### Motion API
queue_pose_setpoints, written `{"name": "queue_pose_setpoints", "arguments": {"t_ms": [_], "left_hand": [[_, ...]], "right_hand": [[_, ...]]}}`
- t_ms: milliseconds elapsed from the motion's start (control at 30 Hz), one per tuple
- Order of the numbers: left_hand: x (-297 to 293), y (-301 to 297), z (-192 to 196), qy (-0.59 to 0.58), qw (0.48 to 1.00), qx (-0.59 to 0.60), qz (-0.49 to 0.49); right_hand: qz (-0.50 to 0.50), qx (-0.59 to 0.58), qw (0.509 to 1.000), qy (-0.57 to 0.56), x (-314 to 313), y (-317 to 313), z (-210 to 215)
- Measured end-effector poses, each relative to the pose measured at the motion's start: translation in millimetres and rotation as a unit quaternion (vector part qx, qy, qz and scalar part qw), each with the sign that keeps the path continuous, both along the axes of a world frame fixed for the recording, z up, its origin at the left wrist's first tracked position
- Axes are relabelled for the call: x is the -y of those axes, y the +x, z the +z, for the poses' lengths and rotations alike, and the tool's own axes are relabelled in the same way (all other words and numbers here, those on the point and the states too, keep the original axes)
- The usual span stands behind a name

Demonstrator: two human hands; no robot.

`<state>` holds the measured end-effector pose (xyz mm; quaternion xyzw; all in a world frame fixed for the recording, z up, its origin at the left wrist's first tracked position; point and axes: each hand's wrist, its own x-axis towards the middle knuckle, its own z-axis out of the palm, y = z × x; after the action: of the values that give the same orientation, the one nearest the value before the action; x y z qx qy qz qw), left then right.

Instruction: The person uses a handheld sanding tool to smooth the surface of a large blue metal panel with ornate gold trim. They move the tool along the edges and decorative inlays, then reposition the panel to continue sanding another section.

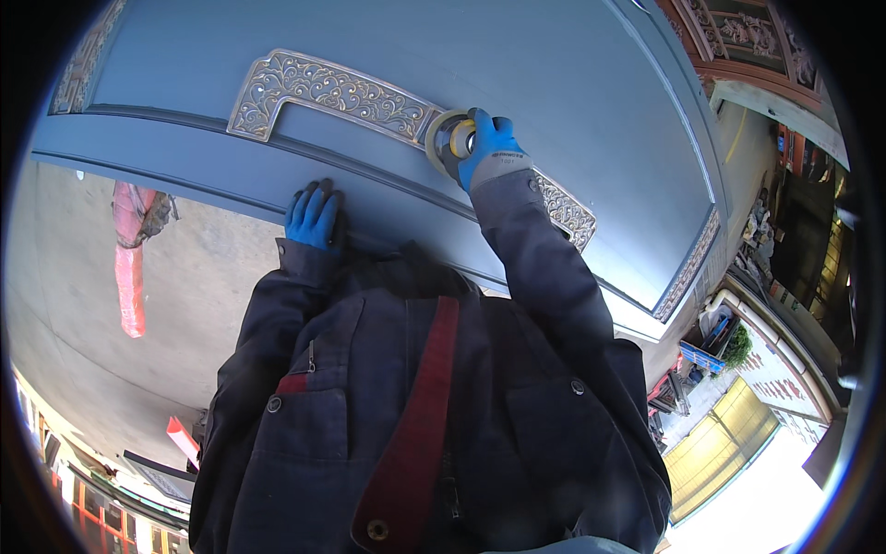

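Observation:
A large blue-grey panel [563, 83] with grooved mouldings lies in front of me. Across it runs an ornate metal-coloured trim [346, 95] with scroll relief, its two ends bent into corners. My right hand [494, 150], in a blue and grey glove, grips a roll of tape [439, 138] with a yellowish core. The roll rests over the trim right of its middle, and the hand and sleeve cover part of the trim there. My left hand [314, 217], also gloved, lies flat with its fingers stretched over the panel's near edge, holding nothing.
A red plastic-wrapped bundle [129, 249] is on the grey floor [221, 277] to the left. Carved strips [688, 268] border the panel's ends. At the far right stand carved reddish panels [748, 37]. A blue crate [703, 355] with a green plant [738, 346] sits at the right.

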<state>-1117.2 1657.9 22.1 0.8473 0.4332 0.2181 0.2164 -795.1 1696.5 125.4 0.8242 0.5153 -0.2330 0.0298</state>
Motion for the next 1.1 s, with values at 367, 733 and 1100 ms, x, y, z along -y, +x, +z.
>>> {"name": "queue_pose_setpoints", "arguments": {"t_ms": [367,733,1100], "left_hand": [[-3.3,-7.3,0.5,-0.030,0.999,0.024,-0.007],[-1.7,-7.2,-1.7,-0.033,0.999,0.024,-0.003],[-3.0,-5.1,-3.4,-0.025,0.999,0.020,-0.003]], "right_hand": [[0.045,0.026,0.996,-0.069,12.8,-28.4,2.0],[0.018,-0.022,0.999,-0.038,14.8,-36.4,7.8],[0.026,-0.018,0.998,-0.062,13.8,-36.9,2.9]]}}
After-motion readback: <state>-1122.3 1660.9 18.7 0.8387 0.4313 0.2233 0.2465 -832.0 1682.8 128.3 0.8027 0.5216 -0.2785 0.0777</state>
